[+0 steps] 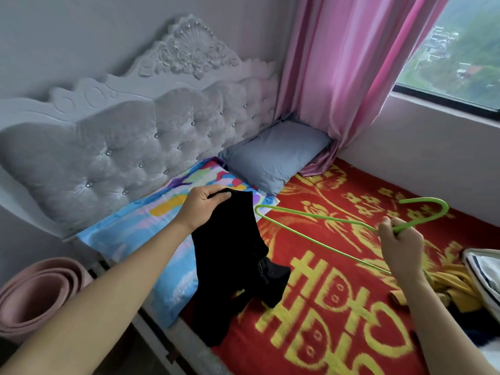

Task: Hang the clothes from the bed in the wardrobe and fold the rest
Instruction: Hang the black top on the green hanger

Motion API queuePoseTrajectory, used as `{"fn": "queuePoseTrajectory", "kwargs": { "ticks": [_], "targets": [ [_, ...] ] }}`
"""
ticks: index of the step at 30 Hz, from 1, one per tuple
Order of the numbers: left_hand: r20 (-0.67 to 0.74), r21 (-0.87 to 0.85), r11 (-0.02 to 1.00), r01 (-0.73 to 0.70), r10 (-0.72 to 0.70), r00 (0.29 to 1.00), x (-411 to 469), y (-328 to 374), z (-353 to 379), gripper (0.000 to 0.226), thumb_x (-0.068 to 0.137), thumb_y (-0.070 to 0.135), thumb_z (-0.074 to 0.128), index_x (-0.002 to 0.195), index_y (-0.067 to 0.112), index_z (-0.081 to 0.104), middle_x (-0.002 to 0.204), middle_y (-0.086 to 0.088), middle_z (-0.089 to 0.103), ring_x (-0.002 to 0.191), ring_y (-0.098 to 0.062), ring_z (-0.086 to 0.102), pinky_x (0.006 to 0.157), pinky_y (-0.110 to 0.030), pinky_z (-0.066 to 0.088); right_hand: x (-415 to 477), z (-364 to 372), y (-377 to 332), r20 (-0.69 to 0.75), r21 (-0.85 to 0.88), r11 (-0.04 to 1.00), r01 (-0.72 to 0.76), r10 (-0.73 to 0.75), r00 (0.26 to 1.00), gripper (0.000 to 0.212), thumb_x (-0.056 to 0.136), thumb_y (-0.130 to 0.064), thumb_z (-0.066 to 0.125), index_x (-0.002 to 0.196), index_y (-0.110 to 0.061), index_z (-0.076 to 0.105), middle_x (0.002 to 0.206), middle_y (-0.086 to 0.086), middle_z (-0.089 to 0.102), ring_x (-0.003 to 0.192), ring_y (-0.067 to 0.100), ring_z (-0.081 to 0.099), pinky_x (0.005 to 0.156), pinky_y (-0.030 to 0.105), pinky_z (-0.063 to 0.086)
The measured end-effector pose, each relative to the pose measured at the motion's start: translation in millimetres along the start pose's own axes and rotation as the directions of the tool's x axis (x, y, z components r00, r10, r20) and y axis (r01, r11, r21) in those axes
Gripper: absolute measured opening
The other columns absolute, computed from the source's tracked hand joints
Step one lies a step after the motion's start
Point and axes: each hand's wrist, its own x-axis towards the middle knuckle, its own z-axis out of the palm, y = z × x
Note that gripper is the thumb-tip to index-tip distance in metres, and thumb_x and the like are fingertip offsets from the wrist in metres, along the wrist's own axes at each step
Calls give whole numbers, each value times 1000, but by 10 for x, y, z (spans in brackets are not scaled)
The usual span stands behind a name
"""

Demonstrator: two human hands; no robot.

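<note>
While the right hand (400, 240) pinches a stiff, light green hanger (338, 226) at its neck, the left hand (201, 205) grips a limp black garment (230, 261) by one edge, perhaps the waistband, its tail trailing onto the bed (338, 307).

Black garment (232, 255): matt, soft cloth. Green hanger (311, 217): smooth, slightly glossy, plastic-looking coating. Red bedspread (338, 307): coarse woven cloth; headboard (135, 147): tufted velvety fabric with shiny studs; curtain (338, 77): sheeny cloth.
</note>
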Motion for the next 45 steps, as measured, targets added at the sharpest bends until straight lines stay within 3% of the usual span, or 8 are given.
{"fn": "queuePoseTrajectory", "kwargs": {
  "ticks": [5, 16, 22, 27, 32, 36, 40, 45],
  "targets": [
    [-34, -35, 999, -7, 6, 999, 36, 52, 61, 16, 86, 1, 63, 98, 8, 69, 78, 30, 64, 72, 19, 58, 70, 1, 39, -68, -126, 53, -43, 24, 999, -25, 26, 999, 49, 93, -4, 46, 48, -11, 30, 45, 0, 33, 44, 13, 28, 39, 26, 20],
    [8, -51, 999, -12, 13, 1000, -14, 78, 78, 22, 87, 6, 62, 85, 27, 68, 74, 32, 66, 73, 15, 60, 69, -1, 42, -260, -92, -39, 8, 127, 989, -77, 77, 997, 48, 93, -3, 46, 49, -12, 29, 46, 1, 29, 45, 13, 25, 39, 21, 19],
    [10, -55, 998, -24, 25, 1000, -43, 107, 102, 33, 87, 4, 62, 79, 37, 67, 74, 31, 67, 75, 15, 61, 68, -1, 42, -282, -86, -53, 7, 94, 993, -76, 76, 997, 48, 93, -4, 46, 48, -12, 31, 45, 1, 30, 44, 14, 26, 43, 26, 20],
    [38, -49, 998, -34, 36, 999, -46, 132, 113, 28, 87, 3, 62, 82, 30, 68, 74, 27, 68, 75, 12, 61, 71, -2, 43, -309, -26, -114, 26, 80, 994, -78, 76, 997, 51, 94, -3, 46, 47, -13, 29, 44, 1, 28, 44, 14, 25, 46, 27, 23],
    [159, 66, 991, -113, 102, 982, -27, 202, 165, 15, 87, 4, 63, 98, 9, 72, 91, 6, 70, 83, 3, 64, 80, -10, 46, -317, 89, -286, -5, 53, 997, -63, 64, 998, 53, 92, -2, 48, 45, -14, 26, 41, -1, 27, 40, 16, 23, 45, 25, 22],
    [170, 135, 979, -152, 128, 977, 32, 200, 83, 16, 85, 7, 65, 99, 12, 72, 90, 10, 68, 82, 14, 60, 79, -7, 44, -308, 73, -379, -106, -45, 999, 3, -7, 994, 57, 91, -6, 51, 44, -20, 22, 37, -8, 21, 34, 11, 19, 44, 20, 18],
    [129, 132, 984, -123, 106, 986, 90, 212, 59, 16, 85, 6, 66, 99, 9, 73, 86, 13, 67, 76, 16, 59, 76, -5, 44, -286, 28, -436, -140, -97, 992, 81, -94, 986, 45, 85, -20, 42, 45, -25, 22, 36, -11, 21, 31, 7, 21, 45, 16, 17],
    [99, 117, 987, -106, 94, 991, 125, 264, 95, 16, 85, 6, 66, 99, 6, 73, 82, 17, 67, 73, 17, 59, 71, -2, 42, -279, -17, -421, -188, -112, 985, 133, -152, 970, 43, 86, -15, 43, 46, -22, 26, 37, -7, 25, 33, 3, 23, 47, 13, 18]
  ]
}}
